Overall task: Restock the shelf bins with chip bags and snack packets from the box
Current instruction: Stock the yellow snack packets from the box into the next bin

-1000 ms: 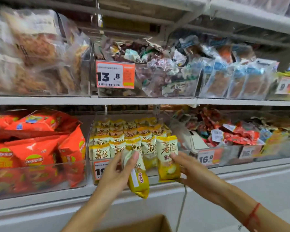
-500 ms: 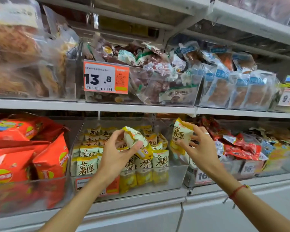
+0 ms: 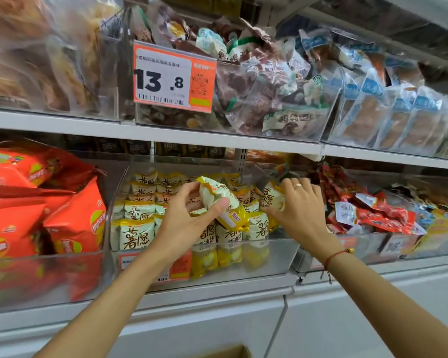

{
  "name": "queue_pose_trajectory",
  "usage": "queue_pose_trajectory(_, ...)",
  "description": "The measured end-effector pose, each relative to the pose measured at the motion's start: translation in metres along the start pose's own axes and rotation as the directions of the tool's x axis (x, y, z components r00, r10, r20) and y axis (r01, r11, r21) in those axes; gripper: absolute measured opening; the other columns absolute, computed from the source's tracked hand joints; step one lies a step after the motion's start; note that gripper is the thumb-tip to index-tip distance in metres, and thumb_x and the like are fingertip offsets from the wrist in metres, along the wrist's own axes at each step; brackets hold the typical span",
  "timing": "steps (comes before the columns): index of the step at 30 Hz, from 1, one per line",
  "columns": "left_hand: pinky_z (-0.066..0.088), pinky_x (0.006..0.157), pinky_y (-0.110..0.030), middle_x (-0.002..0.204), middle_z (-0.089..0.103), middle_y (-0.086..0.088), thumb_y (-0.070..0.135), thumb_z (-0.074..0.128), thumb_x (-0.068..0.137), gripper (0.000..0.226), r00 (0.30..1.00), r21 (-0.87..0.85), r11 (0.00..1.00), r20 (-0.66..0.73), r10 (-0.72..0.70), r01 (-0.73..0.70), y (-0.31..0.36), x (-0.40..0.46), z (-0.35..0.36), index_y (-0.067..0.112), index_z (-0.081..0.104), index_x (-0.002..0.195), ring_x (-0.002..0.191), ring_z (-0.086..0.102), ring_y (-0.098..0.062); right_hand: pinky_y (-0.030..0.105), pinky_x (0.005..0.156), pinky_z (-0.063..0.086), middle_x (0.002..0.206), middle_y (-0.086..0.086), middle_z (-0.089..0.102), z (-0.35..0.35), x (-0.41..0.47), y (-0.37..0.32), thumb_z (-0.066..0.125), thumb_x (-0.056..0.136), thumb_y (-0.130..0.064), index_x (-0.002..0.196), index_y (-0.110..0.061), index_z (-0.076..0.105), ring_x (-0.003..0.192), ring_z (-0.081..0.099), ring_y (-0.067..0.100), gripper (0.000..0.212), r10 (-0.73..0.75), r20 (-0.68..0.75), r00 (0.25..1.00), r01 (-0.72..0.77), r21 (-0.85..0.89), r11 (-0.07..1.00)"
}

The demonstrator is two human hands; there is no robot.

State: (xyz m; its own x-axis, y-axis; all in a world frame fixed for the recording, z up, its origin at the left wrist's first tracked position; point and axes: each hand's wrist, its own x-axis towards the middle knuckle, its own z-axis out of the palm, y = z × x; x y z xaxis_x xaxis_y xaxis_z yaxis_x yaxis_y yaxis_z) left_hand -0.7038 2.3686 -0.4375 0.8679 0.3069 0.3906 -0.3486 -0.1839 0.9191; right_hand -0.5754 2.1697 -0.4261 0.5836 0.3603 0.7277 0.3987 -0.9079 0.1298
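Both hands are now carried deeper into the clear bin (image 3: pixel 274 257). One yellow packet (image 3: pixel 219 200) is grasped by the left hand (image 3: pixel 189 215) above the stacked rows; another packet (image 3: pixel 270 200) is tucked in at the right side by the right hand (image 3: pixel 299 205), fingers curled round it. Rows look nearly full; the box (image 3: pixel 225 352) below probably holds more.

This is a shop. White shelves (image 3: pixel 166 133) hold clear plastic bins (image 3: pixel 282 257) full of snack packets. At 12 o'clock hangs an orange price tag (image 3: pixel 173 78) reading 13.8 with a barcode. Red chip bags (image 3: pixel 73 223) fill the bin at 9 o'clock.
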Motion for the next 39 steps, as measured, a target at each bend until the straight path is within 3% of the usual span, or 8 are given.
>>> queue_pose_trajectory(6,0.049,0.083,-0.018,0.119,0.058,0.017,0.054,0.068,0.061,0.062,1.0,-0.011,1.0,0.008,-0.019,0.019,0.002,0.0,0.0,0.034,0.05,0.117,0.106,0.058,0.0,0.039,0.091,0.033,0.114,0.005,0.062,-0.011,-0.004,0.003,0.062,0.081,-0.032,0.097,-0.022,0.074,0.112,0.046,0.028,0.022,-0.07,0.186,0.98,0.084,-0.069,0.994)
queue_pose_trajectory(11,0.048,0.076,-0.007,0.119,0.059,0.015,0.034,0.07,0.073,0.055,0.995,-0.015,1.0,0.096,0.002,-0.001,0.012,-0.001,-0.002,0.027,0.051,0.123,0.105,0.059,0.003,0.038,0.086,0.038,0.104,0.0,0.065,-0.03,-0.019,0.013,0.066,0.082,-0.025,0.092,-0.023,0.072,0.107,0.05,0.026,0.012,-0.007,0.164,0.986,-0.041,0.286,0.957)
queue_pose_trajectory(15,0.045,0.095,-0.016,0.119,0.062,0.018,0.038,0.069,0.07,0.053,0.969,-0.023,1.0,0.246,0.019,-0.013,0.026,0.001,0.011,0.035,0.052,0.119,0.111,0.057,0.007,0.02,0.078,0.046,0.103,-0.009,0.068,-0.073,-0.019,0.004,0.057,0.092,-0.034,0.106,-0.023,0.068,0.099,0.061,0.008,0.021,0.098,0.486,0.868,-0.476,0.762,0.439)
queue_pose_trajectory(17,0.039,0.101,-0.019,0.121,0.062,0.021,0.037,0.069,0.073,0.052,0.956,-0.045,0.999,0.292,0.025,-0.012,0.031,0.0,0.025,0.035,0.05,0.121,0.116,0.053,0.007,0.024,0.079,0.05,0.108,-0.001,0.07,-0.088,-0.02,0.003,0.055,0.091,-0.04,0.113,-0.021,0.064,0.098,0.066,0.015,0.031,-0.017,0.734,0.679,-0.73,0.677,0.092)
queue_pose_trajectory(20,0.036,0.105,-0.022,0.125,0.059,0.021,0.034,0.067,0.077,0.051,0.926,-0.014,0.999,0.375,0.039,-0.036,0.038,0.002,0.044,0.035,0.048,0.124,0.119,0.05,0.007,0.028,0.082,0.053,0.113,0.002,0.07,-0.094,-0.026,0.013,0.059,0.087,-0.038,0.118,-0.023,0.063,0.096,0.069,0.016,0.034,-0.146,0.801,0.58,-0.814,0.578,-0.064)
queue_pose_trajectory(25,0.039,0.106,-0.033,0.123,0.057,0.026,0.066,0.066,0.069,0.059,0.88,0.323,0.91,0.467,0.087,-0.262,0.037,0.025,0.049,0.049,0.049,0.122,0.12,0.049,0.003,0.028,0.075,0.056,0.111,0.007,0.07,-0.09,-0.042,0.042,0.075,0.068,-0.033,0.125,-0.012,0.052,0.098,0.069,0.021,0.065,-0.077,0.789,0.609,-0.792,0.601,-0.103)
queue_pose_trajectory(33,0.038,0.097,-0.037,0.133,0.054,0.005,0.06,0.059,0.081,0.062,0.885,0.87,0.254,0.456,-0.092,-0.422,0.007,0.048,0.074,0.035,0.046,0.136,0.124,0.045,-0.019,0.036,0.101,0.043,0.112,0.005,0.07,-0.082,-0.041,0.054,0.07,0.069,-0.028,0.118,-0.013,0.062,0.104,0.062,0.02,0.052,0.089,0.716,0.692,-0.68,0.689,-0.252)
queue_pose_trajectory(39,0.038,0.102,-0.036,0.128,0.06,0.002,0.039,0.066,0.086,0.053,0.86,0.843,0.307,0.496,-0.12,-0.443,0.0,0.055,0.074,0.03,0.049,0.136,0.125,0.049,-0.02,0.017,0.071,0.049,0.097,0.001,0.066,-0.072,-0.031,0.043,0.08,0.07,-0.012,0.102,-0.017,0.053,0.099,0.064,0.015,0.042,0.27,0.626,0.731,-0.661,0.748,0.057)
